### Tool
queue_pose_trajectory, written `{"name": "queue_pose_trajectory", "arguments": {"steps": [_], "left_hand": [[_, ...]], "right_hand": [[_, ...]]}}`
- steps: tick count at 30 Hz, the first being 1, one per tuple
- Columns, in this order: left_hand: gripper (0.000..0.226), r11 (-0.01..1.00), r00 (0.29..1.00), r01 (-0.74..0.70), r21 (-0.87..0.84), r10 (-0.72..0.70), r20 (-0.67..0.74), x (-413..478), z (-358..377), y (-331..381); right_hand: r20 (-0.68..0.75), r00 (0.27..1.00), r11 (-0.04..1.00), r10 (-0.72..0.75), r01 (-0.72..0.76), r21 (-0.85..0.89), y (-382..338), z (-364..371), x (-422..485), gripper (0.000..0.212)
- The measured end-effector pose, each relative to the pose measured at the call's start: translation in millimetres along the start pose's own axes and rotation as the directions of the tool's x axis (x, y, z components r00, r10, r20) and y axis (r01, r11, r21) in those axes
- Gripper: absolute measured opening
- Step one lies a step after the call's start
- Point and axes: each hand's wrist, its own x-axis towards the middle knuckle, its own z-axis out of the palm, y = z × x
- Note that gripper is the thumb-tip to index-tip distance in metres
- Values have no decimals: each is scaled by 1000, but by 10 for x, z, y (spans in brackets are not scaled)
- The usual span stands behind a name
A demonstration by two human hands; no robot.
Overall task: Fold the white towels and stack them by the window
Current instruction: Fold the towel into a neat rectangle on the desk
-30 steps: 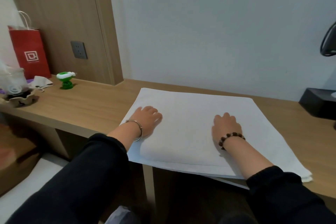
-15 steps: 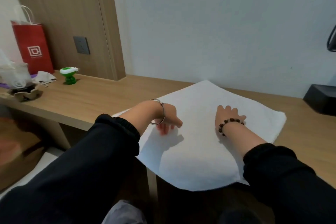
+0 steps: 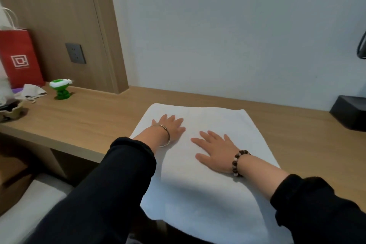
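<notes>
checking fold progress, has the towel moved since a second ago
Yes. The white towel is narrower now: its right edge has pulled leftward, away from the black box, baring more desk between them.

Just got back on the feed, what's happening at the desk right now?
A person has both palms flat on a white towel lying on the wooden desk. The left hand is toward its far left part and the right hand nearer the middle, fingers straight. The towel's near edge hangs over the desk front. No finished stack is in view.
</notes>
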Motion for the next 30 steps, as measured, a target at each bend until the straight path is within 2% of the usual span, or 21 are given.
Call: {"name": "queue_pose_trajectory", "arguments": {"steps": [2, 8, 14, 19, 21, 26, 30], "left_hand": [[54, 999, 999, 39, -5, -39, 21, 35, 97, -35], [56, 995, 995, 97, -19, -97, -11, 204, 134, -78], [58, 979, 980, 200, -24, -201, -17, 528, 90, -304], [58, 970, 971, 236, -56, -237, -18, 700, 56, -421], [57, 967, 968, 244, -74, -247, -36, 753, 59, -451], [54, 955, 962, 269, -123, -272, -12, 895, 43, -542], [54, 954, 960, 277, -115, -280, -9, 1052, 25, -616]], "right_hand": [[15, 1000, 1000, 16, -16, 10, 150, -36, 118, 56], [-21, 963, 963, 268, -267, 33, 593, -124, 626, 57], [-83, 867, 870, 491, -483, 98, 949, -135, 855, 62], [-130, 800, 811, 585, -576, 103, 1137, -111, 1004, 65], [-130, 783, 793, 609, -602, 90, 1197, -113, 1043, 66], [-112, 791, 799, 601, -594, 94, 1283, -134, 1089, 62], [-94, 840, 845, 534, -530, 68, 1434, -201, 1172, 53]]}}
